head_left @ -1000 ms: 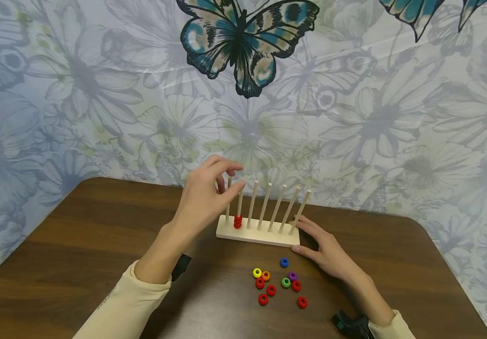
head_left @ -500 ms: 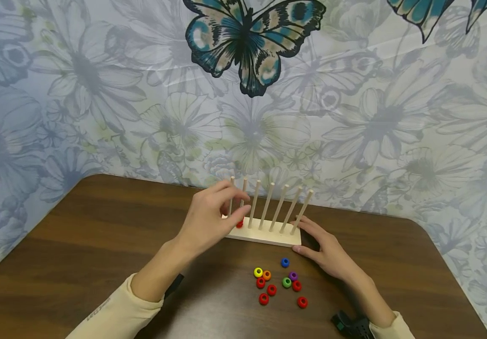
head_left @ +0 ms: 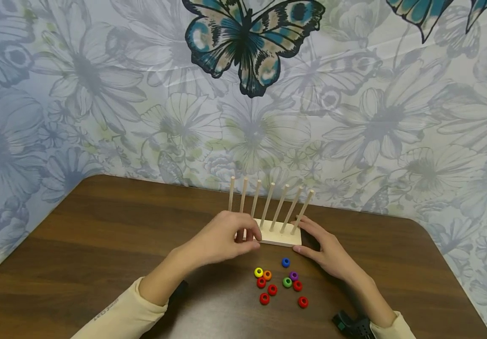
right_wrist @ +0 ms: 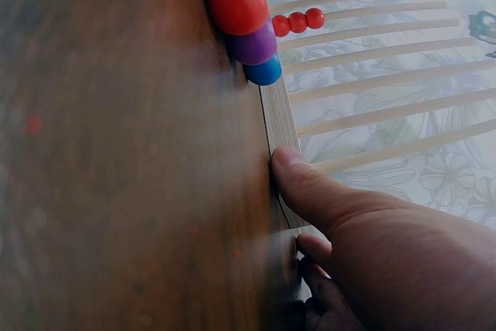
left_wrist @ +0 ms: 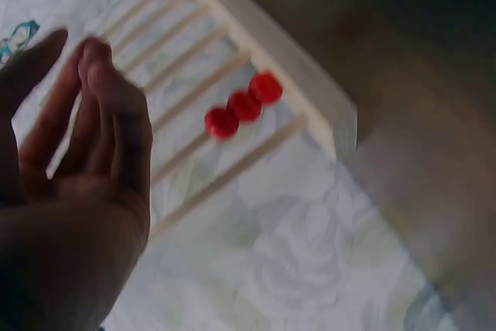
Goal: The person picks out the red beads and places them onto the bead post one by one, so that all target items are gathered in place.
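Note:
A wooden rack [head_left: 283, 239] with several upright pegs stands at the table's far side. Three red beads [left_wrist: 244, 105] sit low on its second peg from the left; in the head view my left hand hides them. My left hand [head_left: 243, 234] hovers in front of the rack's left end, fingers relaxed and empty [left_wrist: 101, 114]. My right hand [head_left: 307, 235] rests at the rack's right end, with its thumb [right_wrist: 298, 184] pressed against the base. Loose beads lie in front of the rack: blue [head_left: 285, 262], yellow [head_left: 258, 272], orange [head_left: 267, 275], purple [head_left: 293, 276], green [head_left: 286, 282] and several red [head_left: 272, 289].
The brown table [head_left: 99, 245] backs onto a flowered wall cloth with a butterfly [head_left: 247, 42]. The table's right corner is rounded. A black wrist strap [head_left: 349, 325] shows at the bottom right.
My left hand has come down from the peg tops to the front of the rack's left end, covering the red beads in the head view. The right hand stayed put.

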Tool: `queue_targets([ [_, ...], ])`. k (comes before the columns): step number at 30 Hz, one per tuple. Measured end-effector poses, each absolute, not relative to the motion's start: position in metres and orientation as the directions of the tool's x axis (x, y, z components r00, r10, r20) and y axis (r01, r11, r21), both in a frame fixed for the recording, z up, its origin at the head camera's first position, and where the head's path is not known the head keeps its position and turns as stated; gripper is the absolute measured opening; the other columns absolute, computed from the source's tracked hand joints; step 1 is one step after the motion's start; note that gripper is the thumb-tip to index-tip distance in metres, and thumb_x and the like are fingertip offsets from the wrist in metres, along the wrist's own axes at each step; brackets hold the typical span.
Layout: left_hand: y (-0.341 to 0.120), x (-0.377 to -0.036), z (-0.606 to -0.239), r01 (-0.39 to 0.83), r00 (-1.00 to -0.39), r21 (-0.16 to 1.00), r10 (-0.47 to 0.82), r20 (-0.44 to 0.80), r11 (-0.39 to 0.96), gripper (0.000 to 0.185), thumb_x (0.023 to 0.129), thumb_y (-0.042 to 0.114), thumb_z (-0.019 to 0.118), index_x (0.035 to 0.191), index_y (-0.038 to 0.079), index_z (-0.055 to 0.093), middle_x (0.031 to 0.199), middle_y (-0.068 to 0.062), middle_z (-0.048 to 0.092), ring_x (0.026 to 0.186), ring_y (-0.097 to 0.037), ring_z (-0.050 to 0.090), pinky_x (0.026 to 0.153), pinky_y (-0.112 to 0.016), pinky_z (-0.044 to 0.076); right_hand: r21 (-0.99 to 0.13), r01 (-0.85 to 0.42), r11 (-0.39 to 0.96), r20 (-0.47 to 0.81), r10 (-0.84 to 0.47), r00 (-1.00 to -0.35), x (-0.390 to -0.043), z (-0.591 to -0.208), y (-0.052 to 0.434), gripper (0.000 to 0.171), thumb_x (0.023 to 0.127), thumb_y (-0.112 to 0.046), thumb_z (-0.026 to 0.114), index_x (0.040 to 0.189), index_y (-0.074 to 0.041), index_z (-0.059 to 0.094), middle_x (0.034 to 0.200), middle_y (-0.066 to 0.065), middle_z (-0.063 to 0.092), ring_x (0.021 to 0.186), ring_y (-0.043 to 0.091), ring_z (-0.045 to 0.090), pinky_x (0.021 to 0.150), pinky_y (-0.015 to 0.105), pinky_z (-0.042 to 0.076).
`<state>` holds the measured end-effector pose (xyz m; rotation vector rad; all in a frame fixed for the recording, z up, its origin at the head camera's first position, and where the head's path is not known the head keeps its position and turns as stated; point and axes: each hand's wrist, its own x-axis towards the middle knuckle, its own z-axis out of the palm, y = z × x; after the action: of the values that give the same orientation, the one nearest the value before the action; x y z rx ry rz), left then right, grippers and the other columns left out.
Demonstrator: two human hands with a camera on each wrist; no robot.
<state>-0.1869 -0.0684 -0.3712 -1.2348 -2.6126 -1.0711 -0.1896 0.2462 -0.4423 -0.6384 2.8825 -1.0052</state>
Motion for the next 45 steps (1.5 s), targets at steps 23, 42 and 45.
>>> queue_targets([
  [23,-0.047,-0.171,-0.402,0.644,-0.504,0.658,0.864,-0.020,0.391,0.013,0.081,0.016,0.081,0.089,0.020,0.072,0.064,0.015,0.058,0.056,0.005,0.052,0.055,-0.014,0.046,-0.605,-0.370,0.705,0.108,-0.387,-0.916,-0.189,-0.440,0.245,0.065,0.090,-0.043,0.069,0.147,-0.021,0.047,0.160,0.004,0.031,0.147,0.033,0.029,0.112,0.062,0.030],
  [42,-0.048,-0.170,-0.405,0.675,-0.509,0.614,0.861,-0.015,0.409,0.018,0.079,0.016,0.083,0.083,0.022,0.066,0.064,0.015,0.056,0.055,0.006,0.051,0.054,-0.013,0.045,-0.600,-0.364,0.713,0.103,-0.382,-0.918,-0.188,-0.440,0.245,0.066,0.090,-0.043,0.069,0.147,-0.019,0.047,0.160,0.004,0.031,0.148,0.033,0.029,0.113,0.060,0.029],
  [45,-0.048,-0.170,-0.405,0.676,-0.513,0.613,0.858,-0.007,0.409,0.018,0.079,0.018,0.083,0.081,0.022,0.066,0.063,0.016,0.056,0.055,0.005,0.051,0.054,-0.014,0.045,-0.600,-0.365,0.712,0.106,-0.381,-0.918,-0.188,-0.440,0.245,0.065,0.090,-0.043,0.069,0.147,-0.020,0.047,0.160,0.004,0.031,0.147,0.033,0.029,0.113,0.061,0.029],
])
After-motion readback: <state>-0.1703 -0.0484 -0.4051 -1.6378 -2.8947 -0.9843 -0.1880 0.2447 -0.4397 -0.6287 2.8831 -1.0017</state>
